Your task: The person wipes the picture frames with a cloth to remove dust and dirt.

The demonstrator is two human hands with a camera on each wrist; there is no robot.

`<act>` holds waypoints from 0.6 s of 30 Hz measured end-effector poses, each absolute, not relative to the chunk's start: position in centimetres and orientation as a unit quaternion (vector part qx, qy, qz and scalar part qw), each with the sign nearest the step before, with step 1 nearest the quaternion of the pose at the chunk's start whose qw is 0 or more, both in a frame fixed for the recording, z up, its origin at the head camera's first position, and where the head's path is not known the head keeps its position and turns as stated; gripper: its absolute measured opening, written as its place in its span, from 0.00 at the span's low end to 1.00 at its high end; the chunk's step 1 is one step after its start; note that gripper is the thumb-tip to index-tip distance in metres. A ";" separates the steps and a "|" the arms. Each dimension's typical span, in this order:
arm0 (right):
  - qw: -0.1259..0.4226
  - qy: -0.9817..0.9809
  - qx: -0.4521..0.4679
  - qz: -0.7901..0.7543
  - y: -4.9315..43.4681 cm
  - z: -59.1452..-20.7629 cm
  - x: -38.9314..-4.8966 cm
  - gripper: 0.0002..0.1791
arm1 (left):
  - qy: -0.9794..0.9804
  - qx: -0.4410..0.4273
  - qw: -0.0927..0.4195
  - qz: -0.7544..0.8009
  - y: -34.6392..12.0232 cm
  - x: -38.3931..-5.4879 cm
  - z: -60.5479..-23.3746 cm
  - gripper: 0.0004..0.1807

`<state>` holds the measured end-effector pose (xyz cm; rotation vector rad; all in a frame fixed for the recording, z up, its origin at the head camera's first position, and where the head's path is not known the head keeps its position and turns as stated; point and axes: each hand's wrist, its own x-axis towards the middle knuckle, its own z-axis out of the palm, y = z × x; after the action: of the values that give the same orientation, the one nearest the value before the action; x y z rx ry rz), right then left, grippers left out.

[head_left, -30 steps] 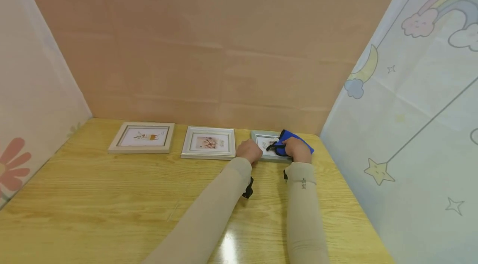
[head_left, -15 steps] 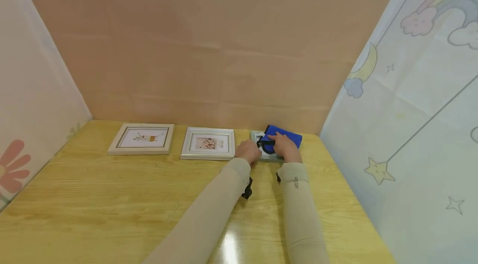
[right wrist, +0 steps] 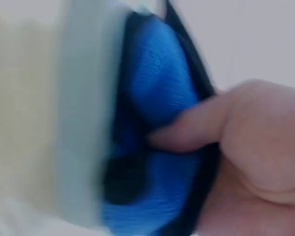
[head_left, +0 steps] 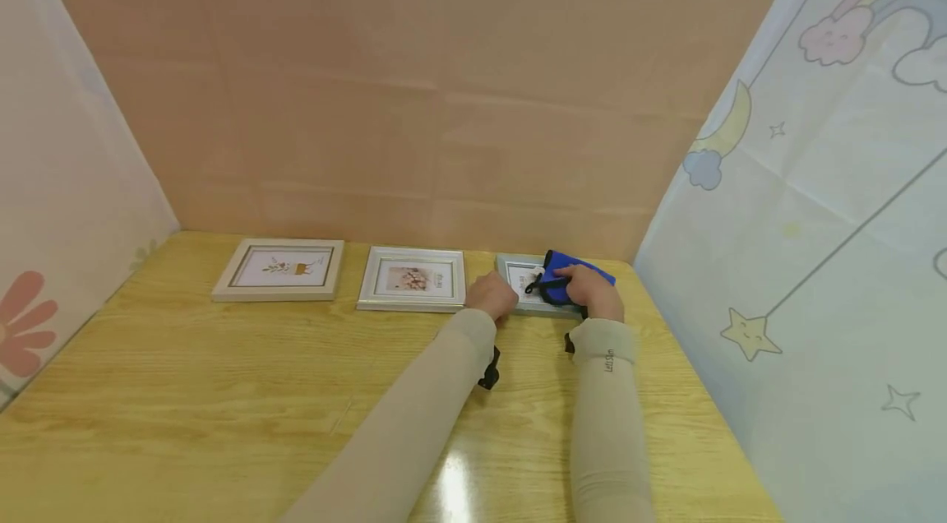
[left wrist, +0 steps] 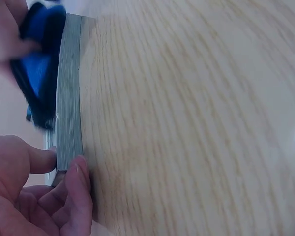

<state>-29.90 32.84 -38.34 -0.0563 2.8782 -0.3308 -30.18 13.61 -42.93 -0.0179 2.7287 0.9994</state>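
Note:
At the right end of the row lies a picture frame [head_left: 543, 310] with a grey-green border. My left hand [head_left: 492, 297] grips its near left corner; in the left wrist view the thumb and fingers pinch the frame's edge [left wrist: 69, 98]. My right hand [head_left: 594, 293] holds a folded blue cloth [head_left: 584, 266] with black edging and a black strap against the picture side. In the right wrist view the thumb presses into the blue fabric [right wrist: 160, 73], beside the blurred border. Cloth and hand hide the right part of the picture.
Two more picture frames lie flat to the left, a silver one [head_left: 364, 284] in the middle and a cream one [head_left: 336, 268] farther left. A wooden table [head_left: 222, 391] spreads in front. A tan backdrop [head_left: 414, 95] rises close behind the frames, with printed side panels [head_left: 836, 260].
My right hand slid left across the grey-green frame with the blue cloth, then back to the right. The left hand has stayed at the corner.

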 end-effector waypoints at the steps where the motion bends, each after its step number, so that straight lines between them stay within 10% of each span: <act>1: 0.107 0.988 -0.024 -0.113 32.5 -38.8 -30.2 0.38 | 0.934 -0.006 0.118 0.338 13.6 -30.2 -42.9 0.13; 9: 0.100 0.974 -0.115 -0.166 30.8 -39.9 -31.7 0.40 | 0.935 -0.010 0.138 0.326 13.8 -30.4 -42.4 0.14; 18: 0.099 0.984 0.038 -0.146 33.3 -39.9 -31.7 0.37 | 0.941 -0.002 0.105 0.322 13.9 -30.0 -42.7 0.17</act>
<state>-31.75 33.32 -39.92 0.1122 2.9095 -0.4318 -30.04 13.90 -42.69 -0.0066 2.7730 0.9484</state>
